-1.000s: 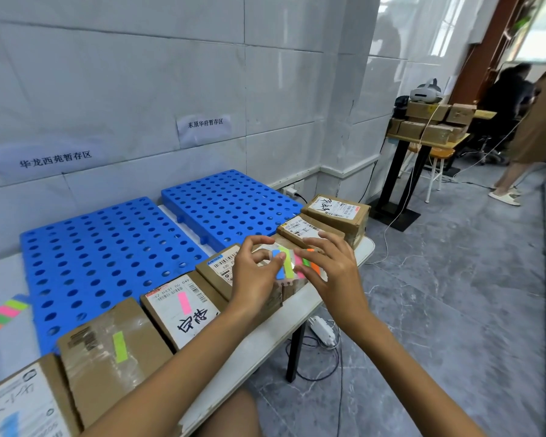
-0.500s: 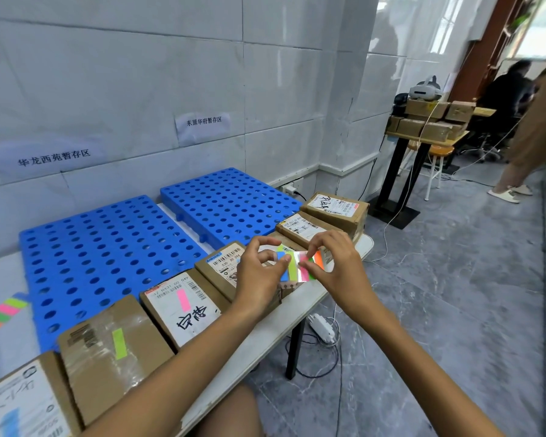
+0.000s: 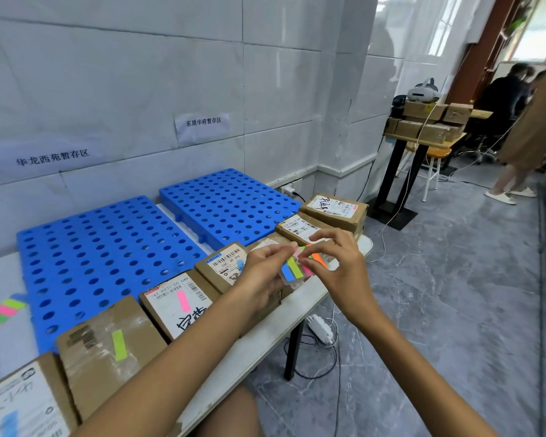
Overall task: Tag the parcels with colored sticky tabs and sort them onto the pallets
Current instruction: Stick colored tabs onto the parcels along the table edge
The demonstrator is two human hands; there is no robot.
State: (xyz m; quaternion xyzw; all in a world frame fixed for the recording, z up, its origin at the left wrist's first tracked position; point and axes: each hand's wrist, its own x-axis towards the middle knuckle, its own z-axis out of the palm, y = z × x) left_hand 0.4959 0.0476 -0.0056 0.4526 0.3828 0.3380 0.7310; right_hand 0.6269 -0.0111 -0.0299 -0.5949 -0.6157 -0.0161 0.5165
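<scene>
Parcels [image 3: 114,342]: a row on the table [image 3: 262,339] front edge.
Left hand [image 3: 262,274]: pinches the sticky tabs [image 3: 292,269] above this row.
Right hand [image 3: 344,272]: thumb and forefinger pinch one tab end.
Pallets [image 3: 108,247]: two blue, behind the parcels.

The nearest parcel [image 3: 22,402] is cut off at bottom left

Two paper signs [image 3: 202,127] are stuck on the tiled wall [image 3: 108,74]. A white power strip [image 3: 320,333] lies on the grey floor [image 3: 454,310]. A headset [image 3: 423,91] sits beyond, above a stool [image 3: 432,156].
</scene>
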